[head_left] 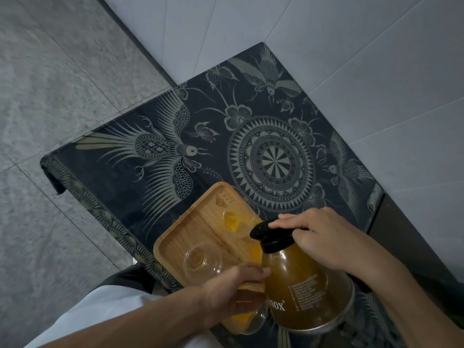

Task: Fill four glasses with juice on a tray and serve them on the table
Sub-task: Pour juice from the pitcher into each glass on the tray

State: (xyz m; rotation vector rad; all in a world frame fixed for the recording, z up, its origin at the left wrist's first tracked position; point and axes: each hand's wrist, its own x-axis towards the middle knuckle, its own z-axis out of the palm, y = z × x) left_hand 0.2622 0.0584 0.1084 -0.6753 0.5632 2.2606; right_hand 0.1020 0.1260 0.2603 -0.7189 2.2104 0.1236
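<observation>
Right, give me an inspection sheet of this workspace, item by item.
Surface: table under a dark cloth printed with birds and a round medallion.
Job's things: wooden tray at the near edge, holding glasses. Far glass is taking juice from the tilted jug. Middle glass looks almost empty. Near glass holds juice. A fourth is mostly hidden behind the jug.
Clutter: nothing seen.
Hands: right hand grips the jug's black top; left hand fingers rest against the jug's side, above the near glass.
Cables: nothing seen.
Surroundings: grey tiled floor left, pale wall right.
</observation>
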